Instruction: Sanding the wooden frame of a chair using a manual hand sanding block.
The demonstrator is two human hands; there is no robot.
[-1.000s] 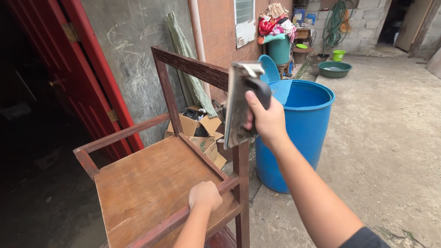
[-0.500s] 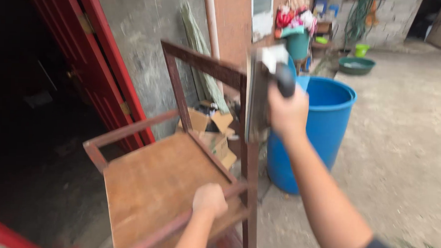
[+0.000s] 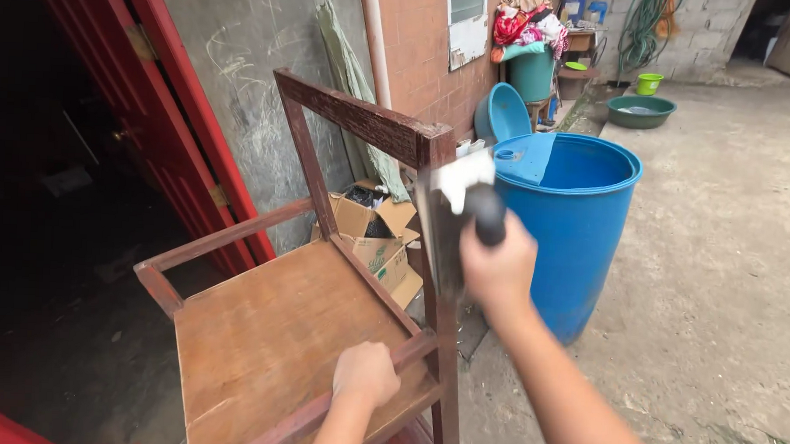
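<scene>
Sanding work is in hand on a wooden chair frame [image 3: 277, 332] standing outdoors on a concrete floor [image 3: 717, 286], beside a red door [image 3: 167, 109] and in front of a blue barrel [image 3: 579, 228]. The right hand [image 3: 497, 268] is clenched round the dark handle of a flat sanding block [image 3: 443, 219], whose face, wrapped in pale paper, lies against the outer side of the chair's upright post [image 3: 436, 250], just below the worn top rail [image 3: 355, 117]. The left hand [image 3: 365, 375] is closed over the low side rail at the near edge of the seat panel, bracing the frame. By my reading, the step is stripping the post's old finish; the next stroke calls for keeping the block flat on the narrow face, pressing evenly along the grain, while the left hand holds the chair from rocking. Open cardboard boxes [image 3: 373, 234] sit behind the chair against the wall.
</scene>
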